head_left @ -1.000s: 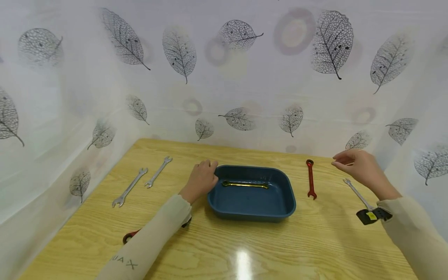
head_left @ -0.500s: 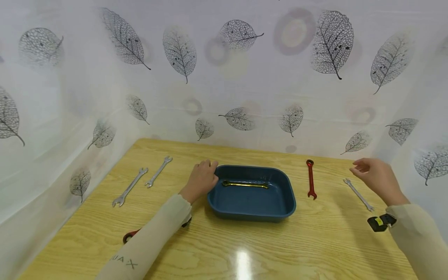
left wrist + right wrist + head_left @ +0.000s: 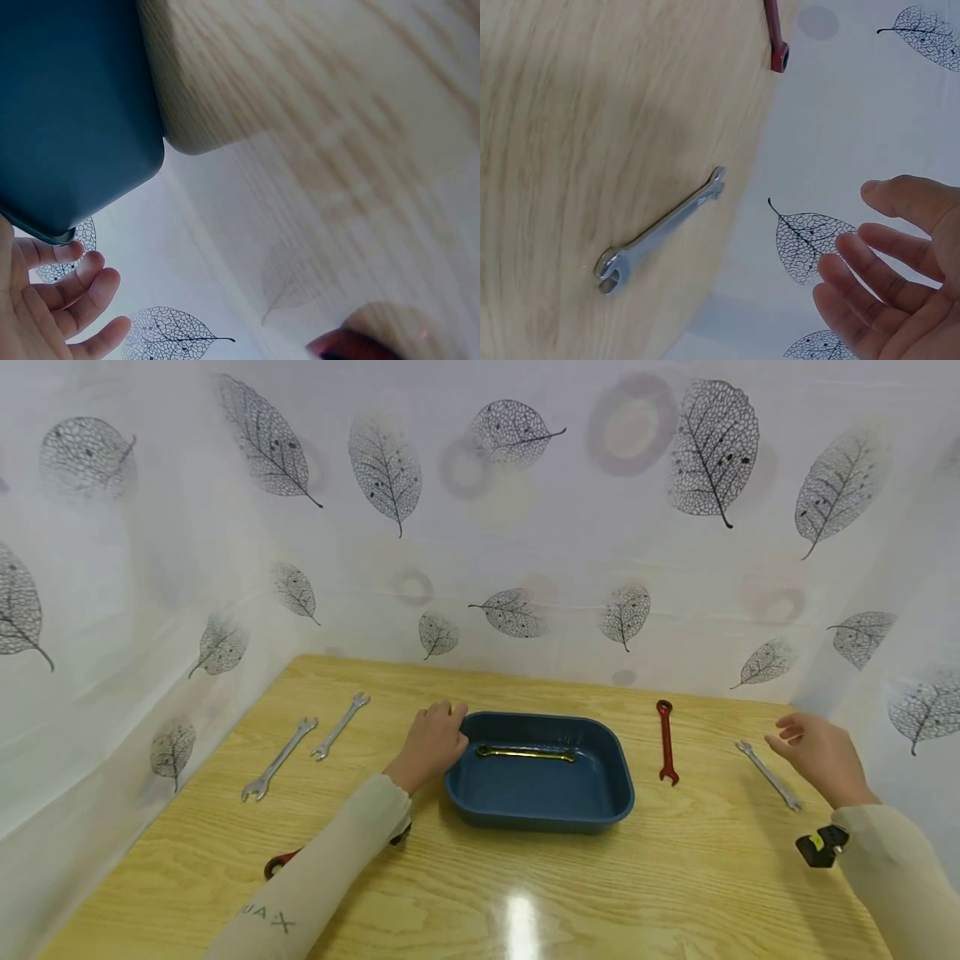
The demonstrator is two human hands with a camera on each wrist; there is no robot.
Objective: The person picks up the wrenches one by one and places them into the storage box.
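Observation:
A blue rectangular basin (image 3: 540, 797) sits in the middle of the table, with a gold-coloured wrench (image 3: 527, 754) lying inside. My left hand (image 3: 431, 745) holds the basin's left rim near the far corner; in the left wrist view its fingers bend beside that rim and the thumb is hidden. To the right, my right hand (image 3: 819, 758) hovers above the table with relaxed fingers and nothing in them. Just left of it lies a silver wrench (image 3: 768, 775), apart from the hand. A red wrench (image 3: 667, 743) rests between the basin and the silver wrench.
Two silver open-end wrenches lie at the far left, a longer one (image 3: 280, 760) and a shorter one (image 3: 341, 727). Partly under the left sleeve, a red tool (image 3: 281, 863) shows its ring end. A leaf-print cloth (image 3: 525, 543) stands behind the wood-grain table (image 3: 585, 893).
My right hand has moved right and somewhat nearer, uncovering the silver wrench under it. The left hand and the basin have stayed in place.

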